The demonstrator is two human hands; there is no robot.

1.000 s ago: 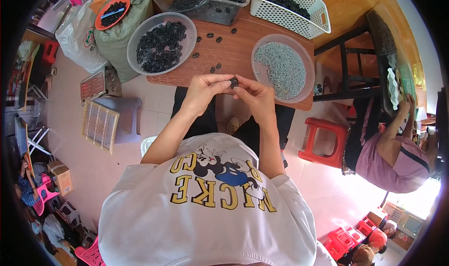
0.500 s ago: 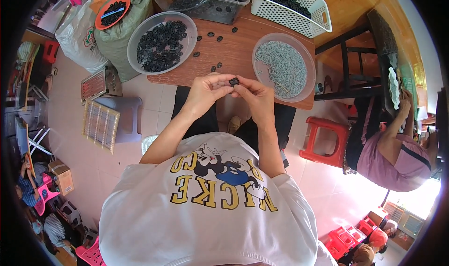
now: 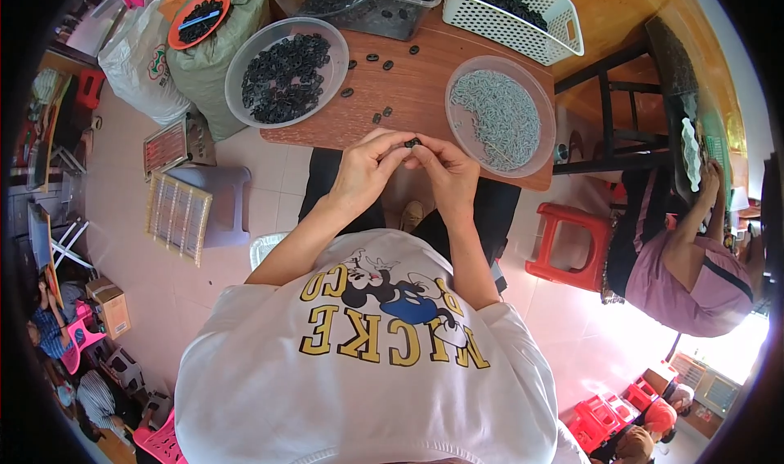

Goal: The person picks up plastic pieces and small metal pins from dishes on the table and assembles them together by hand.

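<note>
My left hand (image 3: pixel 364 167) and my right hand (image 3: pixel 443 172) meet just off the near edge of the wooden table (image 3: pixel 408 88). Between their fingertips they pinch a small black oval plastic piece (image 3: pixel 413 142). Fingers cover much of it, so its details are hard to see. Left of my hands stands a round clear tub (image 3: pixel 332 72) of similar black pieces. On the right, a round clear tub (image 3: pixel 545 129) holds many small silvery screws. Several loose black pieces (image 3: pixel 388 65) lie on the tabletop between the tubs.
At the table's back are a clear bin (image 3: pixel 351 15) and a white perforated basket (image 3: pixel 563 44), both with black pieces. An orange plate (image 3: pixel 175 35) rests on a sack (image 3: pixel 204 76) at left. A red stool (image 3: pixel 572 248) stands right, near a person (image 3: pixel 694 268) in pink.
The black piece has been tilted between my fingertips, and my fingers close more tightly around it. The view has shifted slightly.
</note>
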